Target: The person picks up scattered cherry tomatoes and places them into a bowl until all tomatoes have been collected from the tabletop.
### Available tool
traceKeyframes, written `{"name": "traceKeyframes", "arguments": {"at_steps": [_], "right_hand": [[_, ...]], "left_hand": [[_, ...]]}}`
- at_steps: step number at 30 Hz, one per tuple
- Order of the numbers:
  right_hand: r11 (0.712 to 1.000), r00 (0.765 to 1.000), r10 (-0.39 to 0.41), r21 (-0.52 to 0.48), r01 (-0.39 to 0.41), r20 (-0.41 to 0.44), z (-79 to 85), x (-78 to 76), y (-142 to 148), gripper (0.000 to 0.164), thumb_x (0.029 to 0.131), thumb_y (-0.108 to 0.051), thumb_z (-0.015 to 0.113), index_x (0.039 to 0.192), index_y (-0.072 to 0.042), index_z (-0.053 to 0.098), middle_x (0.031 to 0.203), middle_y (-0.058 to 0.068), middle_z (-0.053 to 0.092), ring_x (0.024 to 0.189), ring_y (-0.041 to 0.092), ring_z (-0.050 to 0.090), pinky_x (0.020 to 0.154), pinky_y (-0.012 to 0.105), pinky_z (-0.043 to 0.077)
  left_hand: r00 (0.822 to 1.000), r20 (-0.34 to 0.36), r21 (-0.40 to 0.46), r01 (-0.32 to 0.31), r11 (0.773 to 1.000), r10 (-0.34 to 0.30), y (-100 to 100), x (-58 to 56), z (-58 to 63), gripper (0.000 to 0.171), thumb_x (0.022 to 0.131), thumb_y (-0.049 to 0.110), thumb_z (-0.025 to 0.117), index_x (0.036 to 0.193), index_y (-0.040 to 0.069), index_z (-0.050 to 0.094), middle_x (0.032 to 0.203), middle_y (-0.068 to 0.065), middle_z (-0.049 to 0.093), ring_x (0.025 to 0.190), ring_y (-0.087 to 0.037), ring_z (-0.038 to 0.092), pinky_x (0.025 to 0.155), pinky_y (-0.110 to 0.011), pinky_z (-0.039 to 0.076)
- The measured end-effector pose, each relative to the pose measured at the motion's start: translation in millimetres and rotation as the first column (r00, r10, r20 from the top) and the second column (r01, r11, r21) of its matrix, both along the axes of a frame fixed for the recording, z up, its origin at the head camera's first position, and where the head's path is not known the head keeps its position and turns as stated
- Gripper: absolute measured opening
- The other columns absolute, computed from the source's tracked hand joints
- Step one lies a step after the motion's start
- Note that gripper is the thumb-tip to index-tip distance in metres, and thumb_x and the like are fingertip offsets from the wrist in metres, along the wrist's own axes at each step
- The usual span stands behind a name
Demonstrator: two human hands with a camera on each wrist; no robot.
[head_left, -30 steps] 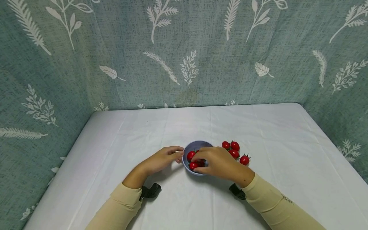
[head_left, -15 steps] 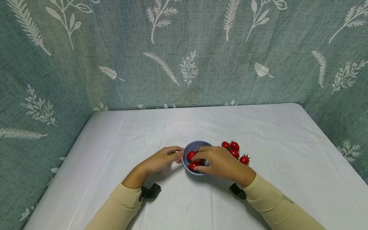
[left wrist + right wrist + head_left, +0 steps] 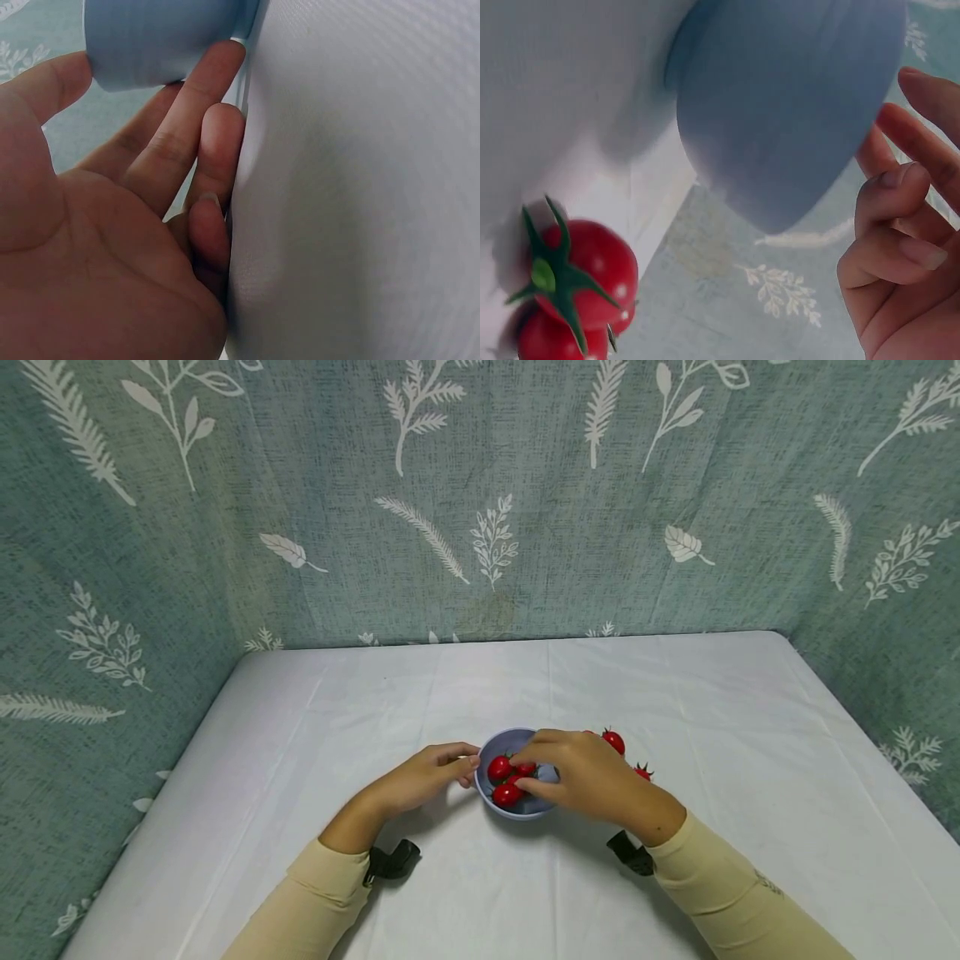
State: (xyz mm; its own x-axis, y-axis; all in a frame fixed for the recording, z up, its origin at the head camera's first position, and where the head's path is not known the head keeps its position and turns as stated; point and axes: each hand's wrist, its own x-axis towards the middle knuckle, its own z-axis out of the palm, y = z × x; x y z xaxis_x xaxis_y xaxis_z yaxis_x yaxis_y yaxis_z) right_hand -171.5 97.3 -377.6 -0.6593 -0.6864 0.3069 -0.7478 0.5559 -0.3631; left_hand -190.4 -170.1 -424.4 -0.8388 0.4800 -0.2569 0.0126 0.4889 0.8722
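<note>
A blue-grey bowl (image 3: pixel 497 746) with several red cherry tomatoes (image 3: pixel 507 794) in it stands mid-table. My left hand (image 3: pixel 423 779) touches the bowl's left side with thumb and fingertips, fingers mostly straight. In the left wrist view the thumb tip meets the bowl's edge while the other fingers lie low by the tablecloth. My right hand (image 3: pixel 588 777) is over the bowl's right rim, its thumb and index finger apart above the tomatoes. The right wrist view shows nothing between those two, with the lower fingers curled. The right hand covers part of the bowl.
Beyond the right hand, more cherry tomatoes (image 3: pixel 613 742) lie on the white tablecloth (image 3: pixel 360 693), partly hidden by that hand. One with a green calyx (image 3: pixel 592 270) shows close up in the right wrist view. A green leaf-patterned curtain (image 3: pixel 337 602) surrounds the table.
My right hand has lifted and drawn back to the right, its fingers now clear of the tomatoes they were over. The left hand and bowl have stayed put.
</note>
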Motion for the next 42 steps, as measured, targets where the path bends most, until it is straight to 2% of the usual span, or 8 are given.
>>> {"name": "traceKeyframes", "arguments": {"at_steps": [8, 19, 25, 29, 36, 42], "right_hand": [[0.998, 0.998, -0.057, -0.014, 0.057, -0.004, 3.0, -2.6, 9.3, 0.023, 0.085, -0.023, 0.08, 0.107, -0.016, 0.078, 0.096, 0.0, 0.071, 0.073, 0.012, 0.063, 0.063, 0.019, 0.049], [0.993, 0.994, -0.11, -0.036, 0.111, 0.007, 5.5, -5.6, 25.0, 0.023, 0.085, -0.021, 0.081, 0.107, -0.017, 0.078, 0.094, -0.004, 0.07, 0.065, 0.005, 0.05, 0.057, 0.018, 0.044], [0.987, 0.988, -0.155, -0.05, 0.153, -0.024, 3.5, -12.6, 38.7, 0.023, 0.083, -0.015, 0.082, 0.106, -0.012, 0.077, 0.095, 0.001, 0.072, 0.076, 0.014, 0.063, 0.067, 0.026, 0.052], [0.981, 0.981, -0.192, -0.043, 0.191, -0.018, 2.3, -18.6, 46.6, 0.023, 0.084, -0.013, 0.081, 0.106, -0.012, 0.077, 0.095, 0.002, 0.072, 0.074, 0.012, 0.061, 0.067, 0.027, 0.051], [0.97, 0.969, -0.242, -0.024, 0.243, 0.047, 3.0, -25.0, 57.1, 0.023, 0.086, -0.014, 0.079, 0.108, -0.012, 0.076, 0.094, 0.0, 0.071, 0.063, 0.007, 0.049, 0.06, 0.023, 0.044], [0.953, 0.946, -0.304, 0.034, 0.302, 0.117, -0.5, -33.1, 67.3, 0.026, 0.087, -0.014, 0.077, 0.113, -0.011, 0.074, 0.099, 0.004, 0.071, 0.064, 0.009, 0.048, 0.06, 0.025, 0.044]], "left_hand": [[1.0, 0.001, 0.026, 0.006, 1.0, -0.006, 0.5, 0.0, -2.3, 0.044, 0.105, 0.038, 0.049, 0.137, 0.01, 0.058, 0.107, -0.003, 0.068, 0.101, -0.014, 0.061, 0.103, -0.041, 0.035], [1.0, 0.003, 0.021, 0.001, 1.0, -0.001, 0.4, -0.7, -2.8, 0.044, 0.105, 0.038, 0.049, 0.138, 0.011, 0.058, 0.108, -0.003, 0.069, 0.102, -0.014, 0.062, 0.104, -0.042, 0.036], [1.0, 0.004, 0.019, 0.0, 1.0, 0.0, -0.5, -0.4, -2.8, 0.043, 0.105, 0.038, 0.049, 0.137, 0.011, 0.058, 0.109, -0.004, 0.068, 0.102, -0.014, 0.061, 0.104, -0.042, 0.035], [1.0, 0.004, 0.013, -0.011, 1.0, 0.011, -1.5, -0.2, -3.1, 0.043, 0.104, 0.039, 0.05, 0.137, 0.011, 0.058, 0.108, -0.003, 0.068, 0.101, -0.015, 0.061, 0.104, -0.042, 0.034], [1.0, 0.002, 0.006, -0.006, 1.0, 0.006, -1.9, -0.4, -4.0, 0.044, 0.104, 0.039, 0.05, 0.137, 0.011, 0.058, 0.107, -0.003, 0.068, 0.102, -0.015, 0.061, 0.104, -0.042, 0.034], [1.0, 0.0, 0.012, -0.005, 1.0, 0.005, -0.6, -1.3, -3.6, 0.043, 0.104, 0.04, 0.05, 0.137, 0.012, 0.059, 0.108, -0.004, 0.068, 0.102, -0.015, 0.061, 0.104, -0.043, 0.034]]}}
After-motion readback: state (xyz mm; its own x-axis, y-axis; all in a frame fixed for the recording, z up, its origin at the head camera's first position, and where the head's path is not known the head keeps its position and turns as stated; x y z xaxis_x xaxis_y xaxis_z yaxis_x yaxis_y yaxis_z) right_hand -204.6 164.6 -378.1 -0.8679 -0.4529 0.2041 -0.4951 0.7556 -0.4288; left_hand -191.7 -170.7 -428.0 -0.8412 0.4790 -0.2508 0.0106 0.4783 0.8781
